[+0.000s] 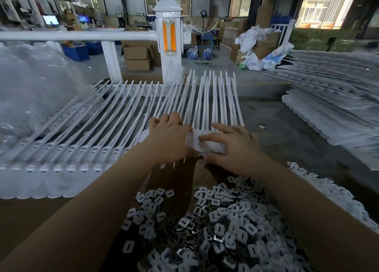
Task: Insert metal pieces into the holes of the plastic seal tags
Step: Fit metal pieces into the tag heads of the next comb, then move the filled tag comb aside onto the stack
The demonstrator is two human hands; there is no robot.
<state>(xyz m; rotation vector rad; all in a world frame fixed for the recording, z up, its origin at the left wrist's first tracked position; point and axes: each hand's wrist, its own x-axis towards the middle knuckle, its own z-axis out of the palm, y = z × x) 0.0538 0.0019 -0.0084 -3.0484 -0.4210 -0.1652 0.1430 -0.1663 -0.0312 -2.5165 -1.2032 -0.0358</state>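
Rows of white plastic seal tags (pixel 114 115) lie fanned out on the table, their straps pointing away from me and their heads toward me. My left hand (pixel 168 136) rests with curled fingers on the tag heads (pixel 198 142) at the centre. My right hand (pixel 231 146) lies beside it with spread fingers touching the same heads. Two small metal pieces (pixel 200 131) show in holes between my hands. A big heap of loose metal pieces (pixel 225 226) fills an open cardboard box right in front of me.
Stacks of more white tags (pixel 332 107) lie on the right. A clear plastic bag (pixel 34 87) bulges at the left. A white rail and post (pixel 168 40) stand behind the table. The box's brown flap (pixel 41 216) lies under my left forearm.
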